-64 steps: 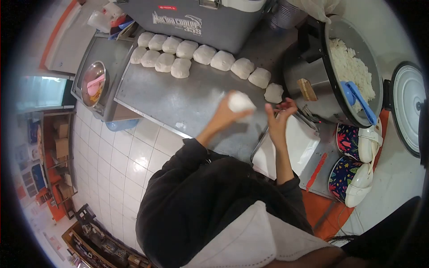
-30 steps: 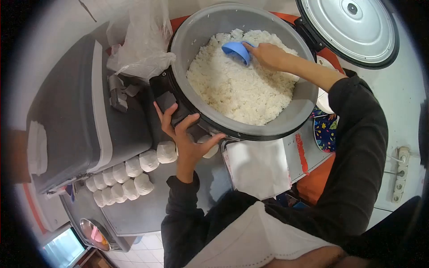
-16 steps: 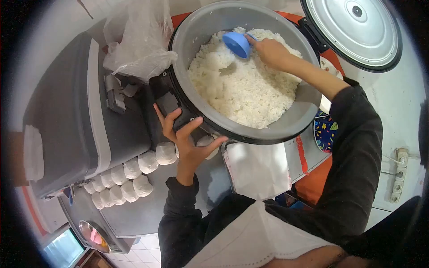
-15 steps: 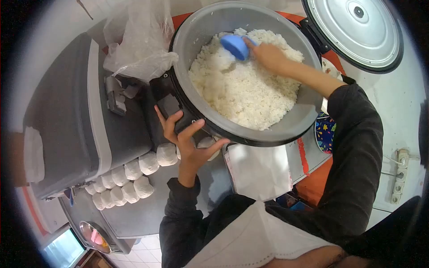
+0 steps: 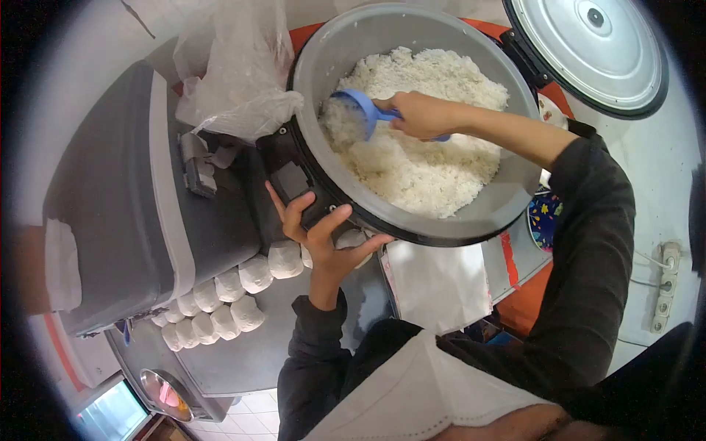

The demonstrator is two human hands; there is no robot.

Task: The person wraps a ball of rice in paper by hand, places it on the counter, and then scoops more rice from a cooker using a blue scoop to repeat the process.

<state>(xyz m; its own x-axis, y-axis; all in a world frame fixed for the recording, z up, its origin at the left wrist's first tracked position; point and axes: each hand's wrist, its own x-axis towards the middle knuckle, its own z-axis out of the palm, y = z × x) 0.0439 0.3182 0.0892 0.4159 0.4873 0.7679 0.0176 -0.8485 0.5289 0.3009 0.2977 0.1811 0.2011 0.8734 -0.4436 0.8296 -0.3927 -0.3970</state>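
My right hand (image 5: pixel 421 115) is closed around the handle of a blue scoop (image 5: pixel 356 99). The scoop's bowl is in loose cooked rice (image 5: pixel 423 173) at the left side of a large rice cooker (image 5: pixel 494 212), and grains blur around it. Against the cooker's outer front-left side rests my left hand (image 5: pixel 331 246), its fingers spread and thumb along the lower rim. The round metal lid (image 5: pixel 588 51) stands open at the upper right. Below the cooker lies a stack of white paper sheets (image 5: pixel 435 283).
Several white wrapped bundles (image 5: pixel 246 314) stand in rows at the left, beside a big grey box (image 5: pixel 103 191). A clear plastic bag (image 5: pixel 246 88) hangs against the cooker. A patterned blue container (image 5: pixel 543 217) sits right, a power strip (image 5: pixel 664 290) farther right, a metal bowl (image 5: pixel 151 384) lower left.
The scoop has moved left and down within the pot, turning its bowl into the rice at the left side. My left hand stays on the cooker; the view has shifted slightly.
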